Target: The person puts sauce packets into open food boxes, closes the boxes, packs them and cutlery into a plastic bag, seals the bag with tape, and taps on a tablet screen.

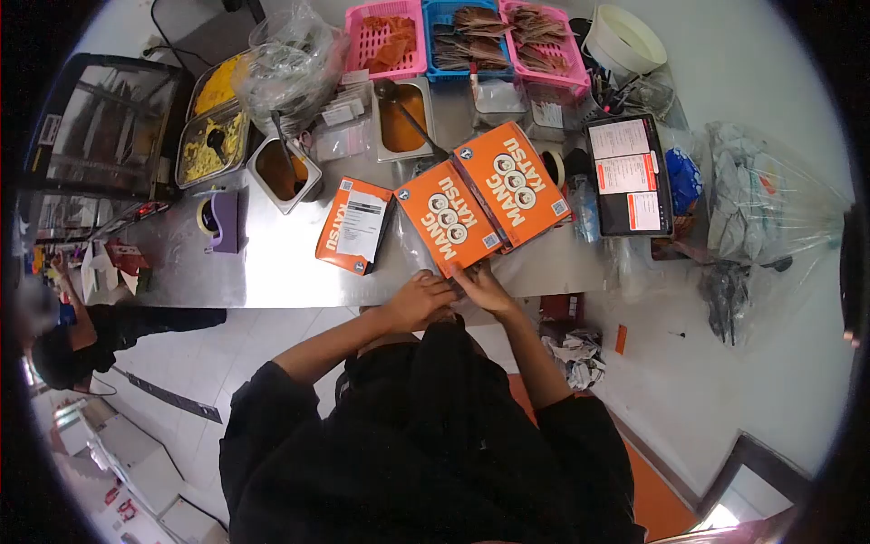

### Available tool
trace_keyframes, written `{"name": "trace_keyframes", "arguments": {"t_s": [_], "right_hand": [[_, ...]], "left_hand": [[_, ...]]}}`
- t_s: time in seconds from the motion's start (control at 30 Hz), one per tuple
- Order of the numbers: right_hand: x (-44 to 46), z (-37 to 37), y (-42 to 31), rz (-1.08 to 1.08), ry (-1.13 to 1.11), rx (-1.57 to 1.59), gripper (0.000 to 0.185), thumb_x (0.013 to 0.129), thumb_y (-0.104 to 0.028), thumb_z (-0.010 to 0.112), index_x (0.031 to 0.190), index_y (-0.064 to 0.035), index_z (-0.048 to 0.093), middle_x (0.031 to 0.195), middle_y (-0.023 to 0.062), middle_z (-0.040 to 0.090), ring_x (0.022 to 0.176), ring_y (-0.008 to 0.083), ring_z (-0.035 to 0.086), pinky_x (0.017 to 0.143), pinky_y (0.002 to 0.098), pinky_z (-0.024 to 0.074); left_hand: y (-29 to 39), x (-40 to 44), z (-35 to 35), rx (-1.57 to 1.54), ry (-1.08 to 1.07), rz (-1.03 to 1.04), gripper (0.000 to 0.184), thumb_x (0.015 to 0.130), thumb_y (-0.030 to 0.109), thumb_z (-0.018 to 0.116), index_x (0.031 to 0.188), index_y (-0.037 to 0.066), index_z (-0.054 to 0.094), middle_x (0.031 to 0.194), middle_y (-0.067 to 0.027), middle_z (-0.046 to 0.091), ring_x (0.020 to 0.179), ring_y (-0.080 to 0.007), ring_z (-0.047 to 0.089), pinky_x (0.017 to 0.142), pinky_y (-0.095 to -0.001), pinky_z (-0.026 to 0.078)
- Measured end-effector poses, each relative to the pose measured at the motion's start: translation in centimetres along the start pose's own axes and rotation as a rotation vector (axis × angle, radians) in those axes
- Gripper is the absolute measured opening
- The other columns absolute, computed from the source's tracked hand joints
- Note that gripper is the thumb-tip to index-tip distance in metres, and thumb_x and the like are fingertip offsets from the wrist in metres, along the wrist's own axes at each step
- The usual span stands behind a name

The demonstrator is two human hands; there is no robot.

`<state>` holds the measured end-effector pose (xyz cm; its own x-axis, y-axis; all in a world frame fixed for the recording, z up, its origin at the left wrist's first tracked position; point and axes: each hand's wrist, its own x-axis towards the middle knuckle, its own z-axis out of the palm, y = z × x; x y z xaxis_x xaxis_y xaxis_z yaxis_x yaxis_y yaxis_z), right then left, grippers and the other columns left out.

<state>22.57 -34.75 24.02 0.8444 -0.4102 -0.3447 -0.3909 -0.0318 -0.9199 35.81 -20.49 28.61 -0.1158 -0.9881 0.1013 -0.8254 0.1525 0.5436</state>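
Observation:
Two orange printed boxes [449, 213] lie side by side at a slant near the table's front edge, with clear plastic showing along their left side. At the near corner of the left one is my right hand [483, 290], its thumb on the box and its fingers curled beneath. My left hand [421, 301] is closed just below that corner; what its fingers hold is hidden. A smaller orange box [331, 238] with a white receipt [361, 227] on top sits to the left, apart from both hands.
Behind the boxes stand metal pans of sauce [399, 136] with ladles, and pink and blue baskets [467, 68]. A purple tape dispenser [225, 222] is at left, a tablet [627, 177] at right. Another person [68, 335] works at far left.

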Motion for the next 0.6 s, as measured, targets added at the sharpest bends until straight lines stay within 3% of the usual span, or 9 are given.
{"name": "trace_keyframes", "arguments": {"t_s": [0.13,0.2,0.27,0.37,0.43,0.5,0.57,0.6], "right_hand": [[-1.9,-4.0,-6.4,0.074,-0.56,-0.923,0.073,0.087,-0.063,0.036,0.123,-0.0003,0.047,0.111,0.0202,0.059,0.099,0.0333,0.059,0.096,0.045,0.0354],[-3.2,-6.0,-5.5,0.038,-0.462,-1.034,0.076,0.086,-0.066,0.03,0.115,0.0001,0.055,0.093,0.0193,0.065,0.084,0.0378,0.063,0.09,0.0478,0.0399],[-4.8,-7.7,-8.9,0.179,-0.392,-1.3,0.07,0.087,-0.063,0.03,0.104,-0.0039,0.063,0.095,0.0181,0.065,0.086,0.0343,0.063,0.084,0.0475,0.0429],[-7.8,-7.4,-11.9,-0.443,-0.129,-1.092,0.044,0.086,-0.045,0.054,0.099,-0.0041,0.065,0.091,0.0164,0.064,0.086,0.0308,0.062,0.077,0.0421,0.0464],[-7.3,-2.8,-17.6,-0.264,-0.173,-0.41,0.043,0.087,-0.038,0.056,0.1,0.0022,0.062,0.092,0.0162,0.064,0.086,0.0305,0.061,0.076,0.0366,0.047],[-4.5,1.6,-17.1,-0.032,-0.382,-0.284,0.044,0.088,-0.033,0.057,0.111,0.0045,0.055,0.092,0.0154,0.064,0.09,0.0293,0.061,0.078,0.0356,0.0462],[-0.1,8.1,-10.1,-0.002,-0.292,-0.12,0.055,0.089,-0.04,0.053,0.117,0.0075,0.048,0.104,0.0249,0.057,0.097,0.0385,0.055,0.087,0.0406,0.0426],[3.2,12.8,-4.4,-0.108,0.013,-0.158,0.058,0.088,-0.041,0.054,0.119,0.0076,0.046,0.106,0.0258,0.056,0.099,0.0389,0.054,0.087,0.0417,0.042]], "left_hand": [[1.9,1.2,-2.7,-0.054,-0.004,-0.05,0.025,0.079,0.023,0.063,0.098,0.007,0.061,0.092,-0.0093,0.062,0.087,-0.0253,0.059,0.081,-0.0362,0.042],[2.5,1.1,-5.6,-0.177,0.025,-0.124,0.026,0.079,0.022,0.064,0.099,0.006,0.06,0.089,-0.0105,0.062,0.084,-0.0277,0.059,0.077,-0.037,0.045],[2.0,0.1,-7.0,-0.216,0.157,-0.263,0.027,0.079,0.022,0.065,0.099,0.004,0.06,0.088,-0.0117,0.062,0.083,-0.0297,0.06,0.074,-0.0379,0.046],[-0.4,-3.0,-9.3,-0.012,0.573,-0.617,0.04,0.076,0.026,0.07,0.103,0.0,0.057,0.095,-0.0159,0.06,0.088,-0.0326,0.058,0.077,-0.0384,0.047],[-4.6,-5.5,-8.8,0.275,0.553,-0.714,0.072,0.072,0.036,0.074,0.121,-0.006,0.043,0.107,-0.0241,0.054,0.099,-0.0369,0.053,0.081,-0.0406,0.045],[-9.0,-7.1,-7.0,0.139,0.591,-0.901,0.083,0.073,0.041,0.073,0.128,-0.01,0.035,0.102,-0.0254,0.054,0.1,-0.0371,0.053,0.082,-0.0415,0.045],[-16.1,-9.5,-3.4,-0.449,0.515,-1.008,0.086,0.076,0.042,0.07,0.13,-0.012,0.031,0.1,-0.0257,0.054,0.099,-0.036,0.054,0.081,-0.0407,0.045],[-17.2,-10.1,-2.8,-0.386,0.462,-1.067,0.084,0.078,0.042,0.068,0.131,-0.011,0.031,0.1,-0.0265,0.055,0.097,-0.0331,0.056,0.081,-0.0387,0.045]]}}
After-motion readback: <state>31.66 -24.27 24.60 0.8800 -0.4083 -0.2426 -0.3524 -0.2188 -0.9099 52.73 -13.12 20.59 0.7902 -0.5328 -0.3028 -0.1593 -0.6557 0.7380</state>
